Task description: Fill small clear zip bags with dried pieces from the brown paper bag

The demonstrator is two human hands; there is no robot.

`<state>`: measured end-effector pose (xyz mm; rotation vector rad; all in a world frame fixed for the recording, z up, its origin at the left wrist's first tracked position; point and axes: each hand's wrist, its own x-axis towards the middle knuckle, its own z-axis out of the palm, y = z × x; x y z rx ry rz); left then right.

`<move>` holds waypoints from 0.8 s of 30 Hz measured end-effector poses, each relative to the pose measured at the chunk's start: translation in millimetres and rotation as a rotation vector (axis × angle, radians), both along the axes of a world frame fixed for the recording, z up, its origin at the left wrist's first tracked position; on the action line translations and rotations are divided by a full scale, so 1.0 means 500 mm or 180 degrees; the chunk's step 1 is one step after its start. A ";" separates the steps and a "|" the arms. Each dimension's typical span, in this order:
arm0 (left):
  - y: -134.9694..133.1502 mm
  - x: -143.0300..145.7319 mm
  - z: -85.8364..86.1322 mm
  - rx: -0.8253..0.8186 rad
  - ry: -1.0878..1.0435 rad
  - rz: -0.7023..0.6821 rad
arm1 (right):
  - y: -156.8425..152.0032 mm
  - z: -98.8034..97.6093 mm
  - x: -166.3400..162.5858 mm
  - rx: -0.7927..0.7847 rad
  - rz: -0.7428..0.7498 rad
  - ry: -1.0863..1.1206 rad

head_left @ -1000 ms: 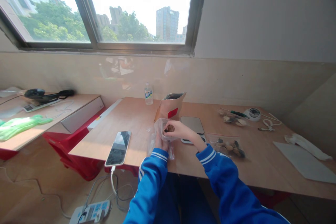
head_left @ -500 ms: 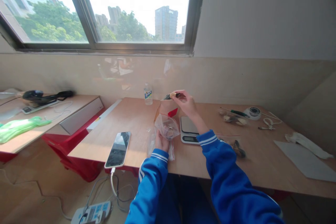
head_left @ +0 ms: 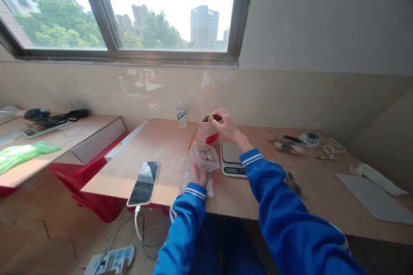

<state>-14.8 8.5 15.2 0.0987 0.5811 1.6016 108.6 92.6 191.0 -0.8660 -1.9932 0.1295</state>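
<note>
Centre frame: clear bag (head_left: 204, 157) is best held open by left hand (head_left: 197, 176) while right hand (head_left: 226, 123), fingers pinched on a small dark piece (head_left: 215, 117), is kept over the paper pouch (head_left: 204, 131) mouth.

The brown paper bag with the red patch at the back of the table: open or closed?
Open. The brown paper bag stands upright with its dark mouth gaping, and the right hand is at its rim, fingers on a small piece.

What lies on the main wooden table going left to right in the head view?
Phone → clear plastic bag held by the left hand → digital scale → screwdriver → round white device → white sheet. The water bottle, paper bag and right hand sit farther back, overlapping this order.
</note>
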 end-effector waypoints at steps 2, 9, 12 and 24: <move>-0.002 0.000 0.003 -0.0064 -0.0006 0.0020 | -0.004 0.000 -0.002 0.0018 -0.0005 -0.0271; -0.010 0.002 0.015 -0.0019 -0.0117 0.0062 | -0.023 0.003 -0.005 0.0156 -0.0139 -0.0461; -0.014 0.002 0.023 -0.0057 -0.0176 0.0067 | -0.055 0.003 0.002 0.0083 -0.0161 0.0009; -0.013 0.010 0.027 0.0260 0.0063 0.0057 | -0.176 -0.108 -0.041 -0.1746 0.0655 -0.1513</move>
